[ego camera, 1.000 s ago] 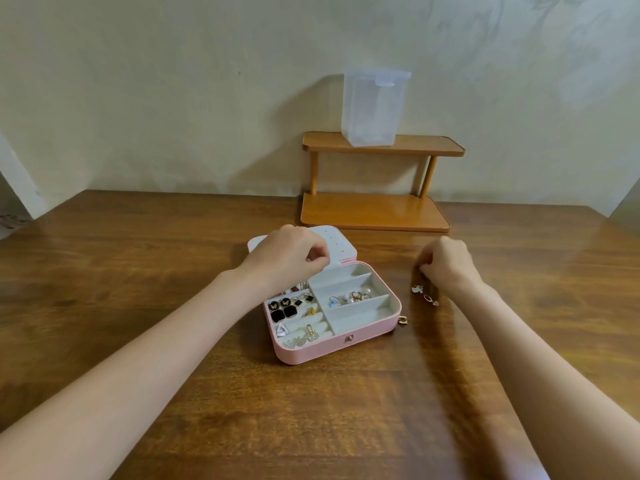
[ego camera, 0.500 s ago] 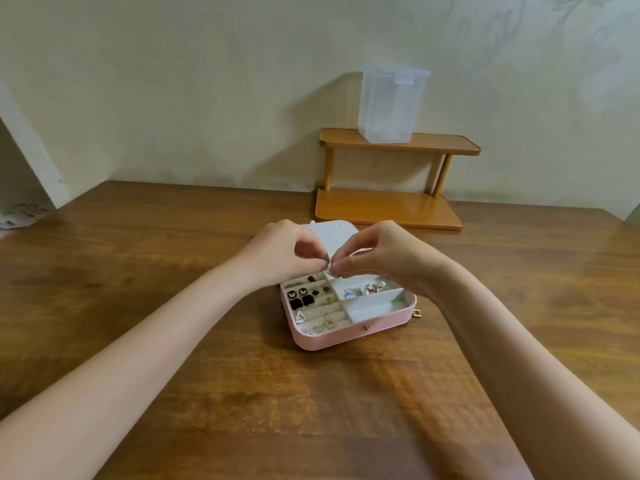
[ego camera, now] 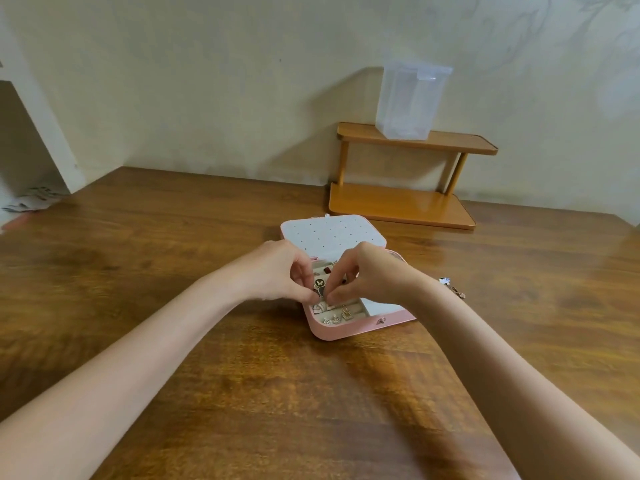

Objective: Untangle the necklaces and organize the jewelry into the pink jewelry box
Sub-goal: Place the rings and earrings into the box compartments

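I saw both hands, left hand (ego camera: 277, 271) & right hand (ego camera: 367, 275), fingertips together, pinching a small piece over the open pink jewelry box (ego camera: 349, 327), mid-table (ego camera: 173, 271); loose jewelry (ego camera: 453, 289) lay just beside it, toward the right edge.

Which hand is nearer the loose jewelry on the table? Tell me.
Right. The right hand works over the pink jewelry box, its wrist beside the loose jewelry; the left hand is farther away.
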`<state>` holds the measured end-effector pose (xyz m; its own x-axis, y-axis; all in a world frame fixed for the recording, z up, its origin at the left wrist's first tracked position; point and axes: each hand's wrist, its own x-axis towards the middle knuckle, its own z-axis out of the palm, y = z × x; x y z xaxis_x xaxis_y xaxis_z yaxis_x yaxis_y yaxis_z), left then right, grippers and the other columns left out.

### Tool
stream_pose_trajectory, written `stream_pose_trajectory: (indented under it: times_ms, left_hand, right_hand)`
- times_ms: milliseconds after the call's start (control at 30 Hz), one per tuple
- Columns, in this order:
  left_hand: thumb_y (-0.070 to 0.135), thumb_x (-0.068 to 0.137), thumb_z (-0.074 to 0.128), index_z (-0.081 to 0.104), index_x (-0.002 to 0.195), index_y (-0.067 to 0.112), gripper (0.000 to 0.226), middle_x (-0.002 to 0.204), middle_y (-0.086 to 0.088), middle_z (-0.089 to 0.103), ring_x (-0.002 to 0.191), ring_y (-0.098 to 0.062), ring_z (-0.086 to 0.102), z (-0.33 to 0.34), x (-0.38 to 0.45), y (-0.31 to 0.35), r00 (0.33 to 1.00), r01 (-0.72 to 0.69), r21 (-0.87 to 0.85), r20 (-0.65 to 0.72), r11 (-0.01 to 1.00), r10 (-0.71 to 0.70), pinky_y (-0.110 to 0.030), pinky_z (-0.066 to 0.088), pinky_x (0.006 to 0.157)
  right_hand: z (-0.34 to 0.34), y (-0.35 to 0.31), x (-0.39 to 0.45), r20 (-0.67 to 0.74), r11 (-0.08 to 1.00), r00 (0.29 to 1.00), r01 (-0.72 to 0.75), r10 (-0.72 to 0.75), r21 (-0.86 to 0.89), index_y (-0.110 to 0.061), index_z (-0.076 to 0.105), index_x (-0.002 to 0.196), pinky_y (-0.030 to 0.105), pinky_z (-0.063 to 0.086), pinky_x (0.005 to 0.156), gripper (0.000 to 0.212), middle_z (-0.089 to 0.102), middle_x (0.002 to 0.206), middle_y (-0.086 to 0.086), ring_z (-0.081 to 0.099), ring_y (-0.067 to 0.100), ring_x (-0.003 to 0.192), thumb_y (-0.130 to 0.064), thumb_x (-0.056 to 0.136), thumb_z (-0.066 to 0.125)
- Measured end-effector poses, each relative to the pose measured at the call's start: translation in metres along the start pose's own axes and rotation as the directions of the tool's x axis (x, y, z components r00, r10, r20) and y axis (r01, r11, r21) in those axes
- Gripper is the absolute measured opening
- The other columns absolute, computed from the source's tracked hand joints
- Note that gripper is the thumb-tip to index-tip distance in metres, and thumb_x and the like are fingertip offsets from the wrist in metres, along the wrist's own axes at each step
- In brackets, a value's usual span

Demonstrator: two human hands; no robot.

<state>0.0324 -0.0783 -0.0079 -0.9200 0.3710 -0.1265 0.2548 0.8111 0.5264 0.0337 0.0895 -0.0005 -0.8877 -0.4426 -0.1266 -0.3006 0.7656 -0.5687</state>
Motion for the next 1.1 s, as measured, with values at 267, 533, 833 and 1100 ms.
stream_pose_trajectory:
  times_ms: [267,533,833,1100]
  left_hand:
    - [0.026,0.075,0.077,0.063,0.071,0.027,0.015,0.08,0.008,0.064,0.075,-0.005,0.057,0.001,0.002,0.001,0.999,-0.006,0.005,0.035,1.0,0.006,-0.025,0.048,0.072]
    - [0.026,0.075,0.077,0.065,0.074,0.026,0.012,0.081,0.008,0.066,0.076,-0.007,0.059,-0.002,0.002,0.001,0.998,-0.027,0.014,0.049,1.0,0.027,-0.028,0.05,0.075]
    - [0.025,0.081,0.072,0.068,0.078,0.025,0.005,0.081,0.015,0.064,0.066,0.011,0.053,-0.001,0.018,0.024,0.989,-0.141,-0.04,-0.05,0.989,0.139,-0.01,0.042,0.063]
    - [0.024,0.085,0.067,0.063,0.077,0.027,0.009,0.085,0.012,0.065,0.073,0.005,0.056,0.021,0.039,0.057,0.973,-0.229,-0.018,0.009,0.973,0.229,-0.006,0.042,0.066]
  right_hand:
    - [0.006,-0.004,0.003,0.014,0.994,0.999,0.042,-0.041,-0.103,-0.011,0.074,0.091,0.004,0.033,0.043,0.011,0.054,0.07,-0.014,0.048,0.001,0.058,-0.012,0.08,0.073]
    - [0.0,0.001,0.001,-0.038,0.997,0.998,0.055,-0.057,-0.058,-0.01,0.075,0.089,0.003,0.035,0.046,0.009,0.059,0.07,-0.013,0.051,0.0,0.058,-0.011,0.082,0.071]
    - [-0.065,0.043,-0.026,-0.315,0.989,0.939,-0.116,0.138,0.088,-0.012,0.071,0.087,0.014,0.041,0.055,0.008,0.063,0.071,-0.004,0.054,0.005,0.061,-0.013,0.088,0.063]
    - [-0.045,0.087,-0.045,-0.016,0.932,0.961,-0.273,0.277,-0.238,-0.015,0.07,0.091,0.018,0.047,0.062,0.017,0.065,0.081,-0.004,0.059,0.009,0.072,-0.015,0.075,0.077]
